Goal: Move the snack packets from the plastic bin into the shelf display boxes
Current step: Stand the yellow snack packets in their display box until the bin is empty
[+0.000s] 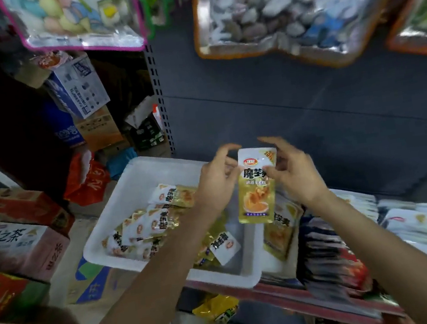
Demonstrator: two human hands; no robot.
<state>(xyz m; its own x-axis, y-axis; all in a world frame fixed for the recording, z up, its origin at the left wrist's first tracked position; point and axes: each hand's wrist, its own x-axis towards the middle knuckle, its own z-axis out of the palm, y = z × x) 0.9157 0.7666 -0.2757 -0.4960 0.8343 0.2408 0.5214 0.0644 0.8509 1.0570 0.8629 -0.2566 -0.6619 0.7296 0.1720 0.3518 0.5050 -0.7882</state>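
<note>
1. Centrally in the frame, both hands hold one gold-and-white snack packet (pixel 256 186) upright above the right end of the white plastic bin (pixel 137 178).
2. The left hand (pixel 216 182) pinches the packet's left edge, fingers curled, with the index finger arched over its top left corner.
3. The right hand (pixel 294 171) pinches the packet's right edge near the top, thumb on the printed face and the other fingers curled behind.
4. The bin sits at centre left, its right part resting on the shelf edge; more packets of the same kind (pixel 147 226) lie heaped inside, mostly toward its lower left and bottom.
5. Just right of the bin, at lower right, display boxes (pixel 328 244) on the shelf hold rows of upright packets; one gold packet (pixel 281 230) leans at their left end.
6. Cardboard cartons (pixel 18 244) are stacked at the left of the frame.
7. Clear bags of soft toys (pixel 286 6) hang across the top, blurred.
8. A yellow bag (pixel 216 309) shows on the lower level beneath the bin.
</note>
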